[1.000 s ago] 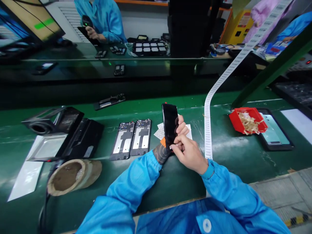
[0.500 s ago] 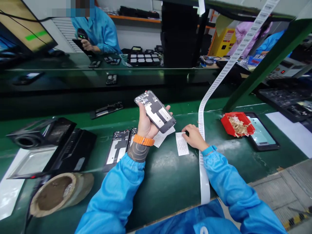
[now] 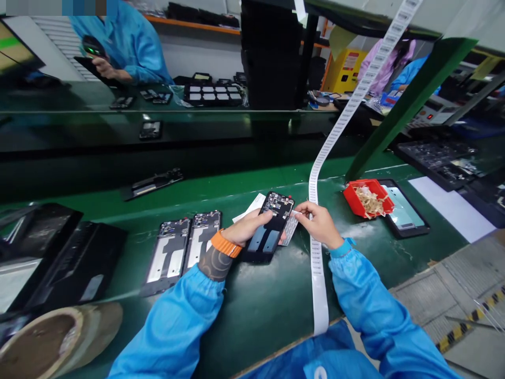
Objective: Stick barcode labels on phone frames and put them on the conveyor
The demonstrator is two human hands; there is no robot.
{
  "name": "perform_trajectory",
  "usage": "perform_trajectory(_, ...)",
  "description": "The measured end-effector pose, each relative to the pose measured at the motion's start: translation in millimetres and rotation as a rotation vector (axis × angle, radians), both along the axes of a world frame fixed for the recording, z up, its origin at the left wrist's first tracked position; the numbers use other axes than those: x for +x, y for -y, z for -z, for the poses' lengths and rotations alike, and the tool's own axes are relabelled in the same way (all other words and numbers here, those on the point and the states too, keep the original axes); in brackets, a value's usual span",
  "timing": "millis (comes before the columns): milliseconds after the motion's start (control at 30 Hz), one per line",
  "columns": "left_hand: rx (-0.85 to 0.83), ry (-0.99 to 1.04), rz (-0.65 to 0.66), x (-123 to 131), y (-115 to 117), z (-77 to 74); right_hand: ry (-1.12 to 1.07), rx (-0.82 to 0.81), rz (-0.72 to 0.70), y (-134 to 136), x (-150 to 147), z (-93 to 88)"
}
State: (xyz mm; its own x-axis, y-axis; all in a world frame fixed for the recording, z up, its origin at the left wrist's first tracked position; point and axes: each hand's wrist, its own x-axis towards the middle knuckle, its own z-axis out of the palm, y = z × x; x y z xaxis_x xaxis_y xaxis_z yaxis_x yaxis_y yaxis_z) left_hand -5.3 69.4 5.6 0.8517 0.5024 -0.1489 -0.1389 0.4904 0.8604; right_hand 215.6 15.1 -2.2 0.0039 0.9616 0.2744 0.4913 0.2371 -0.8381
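Observation:
My left hand grips an opened phone, thumb across its face, its circuit board and inner parts facing up. Just right of the phone, my right hand pinches the upper corner of a small sheet of stickers, which lies partly behind the phone. A white paper shows behind my left hand. Left of my wrist, two more opened phones lie side by side: a left one and a right one. A long strip of printed labels runs down beside my right hand.
A red tray with tan scraps stands at right, against a tablet-like device. At left are a black device and a thick cardboard roll. Across the bench, another person holds a scanner. A green post slants at right.
My left hand has lowered the phone and brought it towards my right hand. My right hand has lifted the sticker sheet by its corner. The view has shifted right.

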Motion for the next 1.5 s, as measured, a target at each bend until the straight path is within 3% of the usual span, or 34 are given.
perform_trajectory(233, -0.033, -0.024, -0.036, 6.8, 2.2, 3.3, 0.214, 0.162, 0.103, 2.5, -3.1, -3.1)
perform_trajectory(533, -0.021, -0.051, -0.01, 2.3, -0.8, 5.1, -0.106, -0.111, 0.025, 1.1, 1.2, 3.4)
perform_trajectory(733, -0.14, 0.051, 0.01, 7.9, 2.8, 8.4, 0.003, -0.042, 0.109, 3.7, -4.1, -0.2)
perform_trajectory(933, -0.316, 0.102, 0.043, 13.6, 3.1, 10.4, 0.247, 0.186, 0.197, 5.1, -6.9, 3.0)
perform_trajectory(1133, -0.465, 0.073, -0.002, 19.5, 5.7, 0.8, 0.315, 0.286, 0.216, 3.0, -7.9, 10.2)
perform_trajectory(1333, -0.509, 0.04, -0.064, 25.1, 6.5, -7.5, 0.346, 0.285, 0.202, -0.6, -8.9, 17.9)
perform_trajectory(1500, -0.408, -0.02, -0.065, 22.9, 4.3, -2.4, 0.265, 0.17, 0.183, -0.7, -7.6, 18.9)
